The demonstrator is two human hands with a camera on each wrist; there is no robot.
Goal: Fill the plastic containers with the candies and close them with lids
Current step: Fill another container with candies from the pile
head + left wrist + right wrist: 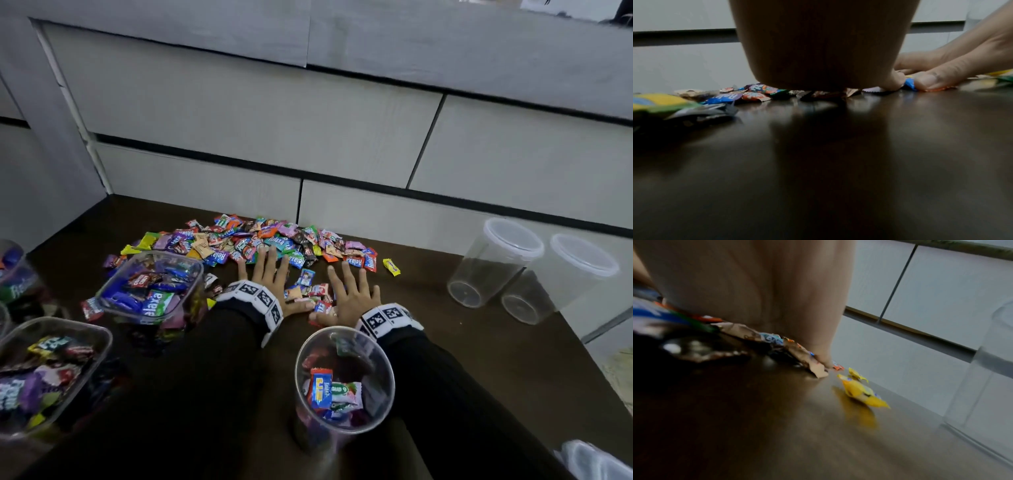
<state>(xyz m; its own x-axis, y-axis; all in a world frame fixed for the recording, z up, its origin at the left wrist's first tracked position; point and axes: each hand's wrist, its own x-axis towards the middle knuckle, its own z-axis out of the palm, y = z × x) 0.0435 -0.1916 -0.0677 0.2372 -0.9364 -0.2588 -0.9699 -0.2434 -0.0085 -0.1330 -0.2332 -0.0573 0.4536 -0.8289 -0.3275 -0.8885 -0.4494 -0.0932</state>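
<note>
1. Dark brown table [445,342] carries a spread of wrapped candies [260,243] across the middle of the head view, against the pale drawer fronts [239,113].
2. The left hand [270,277] lies flat, fingers straight and spread, its tips on the pile's near edge.
3. The right hand [349,294] lies flat too, fingers spread; a few candies sit between the two thumbs, which touch them.
4. A lone yellow candy [391,266] lies just right of the right fingertips, its long axis running from upper left to lower right.
5. A round clear cup [344,380], part filled, stands upright below the hands, mouth up.
6. Two filled square tubs [150,287] sit at lower left; two lidded empty cups [493,263] lean at right.
</note>
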